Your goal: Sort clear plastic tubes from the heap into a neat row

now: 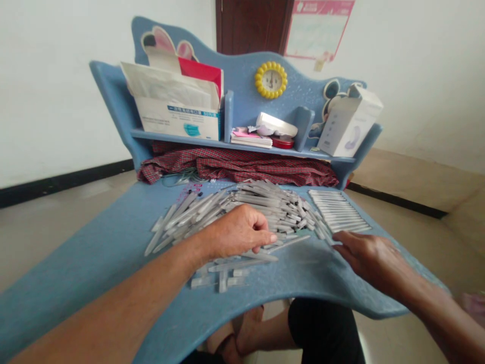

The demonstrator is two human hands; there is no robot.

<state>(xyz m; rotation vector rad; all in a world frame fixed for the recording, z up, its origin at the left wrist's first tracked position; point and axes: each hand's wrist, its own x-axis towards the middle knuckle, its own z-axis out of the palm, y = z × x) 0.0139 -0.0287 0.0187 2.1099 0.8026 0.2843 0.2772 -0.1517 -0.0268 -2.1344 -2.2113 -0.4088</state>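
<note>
My left hand [242, 233] is over the front of a pile of translucent grey-white pen barrels and caps [261, 199]. Its fingers are curled, with thumb and forefinger close together; anything between them is too small or hidden to make out. Around its wrist lie loose pen barrels [170, 222], and short clear caps [223, 280] are scattered nearer the desk edge. At the right, my right hand [373, 255] has its fingertips pinched at the end of a slim pale pen [326, 232]. Just beyond it, several pens [339, 211] lie side by side in a neat row.
The blue desk [303, 275] has a curved front edge above my legs. A folded red checked cloth [242, 167] lies under the shelf. On the shelf stand a face-mask box [178, 119], papers [252, 140], a red tin [282, 143] and a white box [350, 124]. A yellow-rimmed clock [271, 80] is behind.
</note>
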